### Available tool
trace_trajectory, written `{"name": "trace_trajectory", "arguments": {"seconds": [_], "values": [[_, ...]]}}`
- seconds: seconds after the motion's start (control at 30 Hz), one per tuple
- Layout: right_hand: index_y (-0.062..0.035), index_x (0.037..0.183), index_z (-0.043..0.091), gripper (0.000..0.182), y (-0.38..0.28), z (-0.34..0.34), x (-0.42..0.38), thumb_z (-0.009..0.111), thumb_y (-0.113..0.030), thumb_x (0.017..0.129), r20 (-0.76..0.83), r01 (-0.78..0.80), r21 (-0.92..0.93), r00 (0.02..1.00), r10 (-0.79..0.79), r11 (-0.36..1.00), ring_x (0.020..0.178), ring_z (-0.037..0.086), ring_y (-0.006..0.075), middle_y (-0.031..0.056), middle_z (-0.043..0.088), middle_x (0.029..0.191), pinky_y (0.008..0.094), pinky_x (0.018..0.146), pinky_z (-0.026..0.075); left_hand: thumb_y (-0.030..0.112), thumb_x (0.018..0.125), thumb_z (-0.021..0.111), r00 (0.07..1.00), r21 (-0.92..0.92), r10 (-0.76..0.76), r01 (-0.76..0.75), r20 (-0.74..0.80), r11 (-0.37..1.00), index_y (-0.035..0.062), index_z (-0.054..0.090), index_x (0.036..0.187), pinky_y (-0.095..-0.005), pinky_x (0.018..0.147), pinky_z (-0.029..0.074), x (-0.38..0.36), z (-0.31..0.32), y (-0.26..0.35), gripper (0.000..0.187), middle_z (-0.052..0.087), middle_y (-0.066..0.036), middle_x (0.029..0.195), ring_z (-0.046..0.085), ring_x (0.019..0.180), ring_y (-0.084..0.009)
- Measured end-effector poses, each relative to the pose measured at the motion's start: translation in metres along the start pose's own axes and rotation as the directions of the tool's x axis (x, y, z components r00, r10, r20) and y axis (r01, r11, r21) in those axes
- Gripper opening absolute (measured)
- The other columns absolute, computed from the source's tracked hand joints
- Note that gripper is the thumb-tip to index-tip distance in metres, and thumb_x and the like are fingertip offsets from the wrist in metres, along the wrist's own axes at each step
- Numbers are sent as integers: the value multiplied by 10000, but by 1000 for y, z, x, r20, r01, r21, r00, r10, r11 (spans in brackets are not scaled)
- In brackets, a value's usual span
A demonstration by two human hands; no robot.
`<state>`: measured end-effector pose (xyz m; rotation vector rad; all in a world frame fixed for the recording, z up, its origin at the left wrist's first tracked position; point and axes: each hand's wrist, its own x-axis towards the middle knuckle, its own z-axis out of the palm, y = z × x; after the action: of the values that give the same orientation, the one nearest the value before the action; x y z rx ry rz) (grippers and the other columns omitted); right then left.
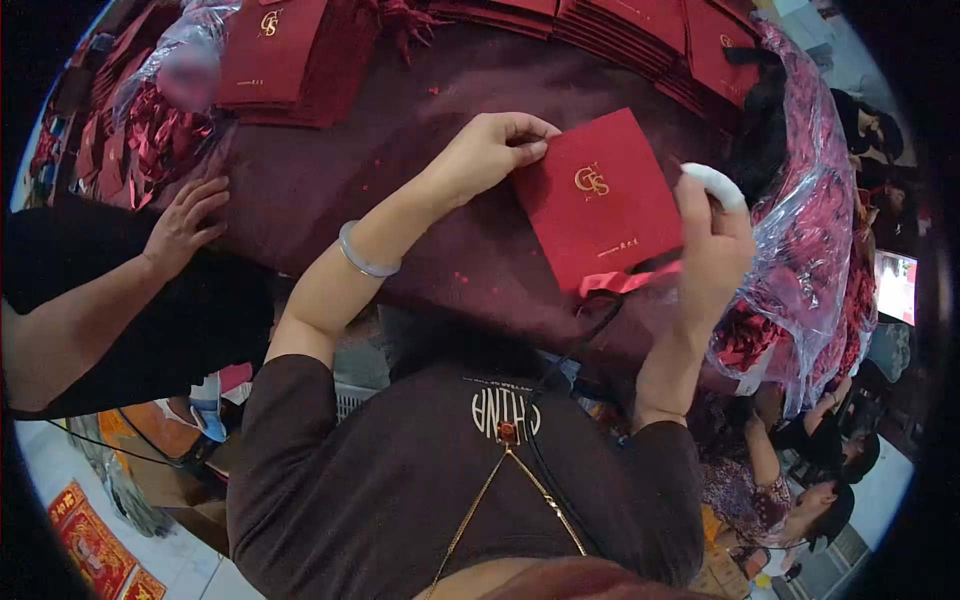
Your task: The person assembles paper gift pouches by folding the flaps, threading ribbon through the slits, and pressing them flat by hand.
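My left hand (500, 148) pinches the upper left corner of a flat red packet (592, 215), tilted above the table. Its front carries a gold monogram and small gold lettering. A bright red ribbon (625, 282) runs along its lower edge towards my right wrist. My right hand (715, 225) is beside the packet's right edge, fingers curled and closed, one finger wrapped in white. Whatever lies between those fingertips, if anything, is hidden. A bracelet (366, 252) circles my left forearm.
Stacks of similar red packets (270, 60) line the far side of the dark red tablecloth (400, 120). Clear plastic with red ribbon bundles (800, 260) is at right. Another person's hand (190, 220) rests at the left edge. More people (820, 500) are lower right.
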<state>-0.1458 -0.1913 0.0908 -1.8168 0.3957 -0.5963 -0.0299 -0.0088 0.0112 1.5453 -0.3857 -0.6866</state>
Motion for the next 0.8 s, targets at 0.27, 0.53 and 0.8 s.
{"name": "trace_trajectory", "arguments": {"seconds": [0.27, 0.53, 0.8], "values": [[-3, 900, 628, 136, 4, 1, 5, 652, 21, 769, 146, 478, -307, 878, -456, 823, 720, 594, 149, 95, 619, 847, 260, 667, 469, 97, 903, 555, 995, 107, 101, -98, -23, 989, -16, 603, 1107, -245, 837, 448, 3, 5, -9, 238, 637, -35, 966, 558, 912, -94], [-72, 874, 630, 141, 51, 50, 12, 611, -207, 837, 399, 525, -463, 843, -361, 714, 715, 621, 288, 82, 614, 856, 386, 607, 488, 89, 870, 576, 989, 195, 135, -122, -57, 973, -17, 618, 1091, -276, 827, 460, -1, 4, -1, 248, 667, -87, 966, 585, 906, -129], [-61, 862, 578, 130, 57, 51, 12, 590, -189, 845, 521, 629, -516, 769, -370, 582, 686, 605, 303, 89, 581, 863, 400, 553, 491, 50, 793, 593, 966, 308, 244, -207, -87, 929, -3, 654, 1011, -326, 757, 489, 3, 9, -14, 233, 670, -175, 895, 650, 837, -237]]}}
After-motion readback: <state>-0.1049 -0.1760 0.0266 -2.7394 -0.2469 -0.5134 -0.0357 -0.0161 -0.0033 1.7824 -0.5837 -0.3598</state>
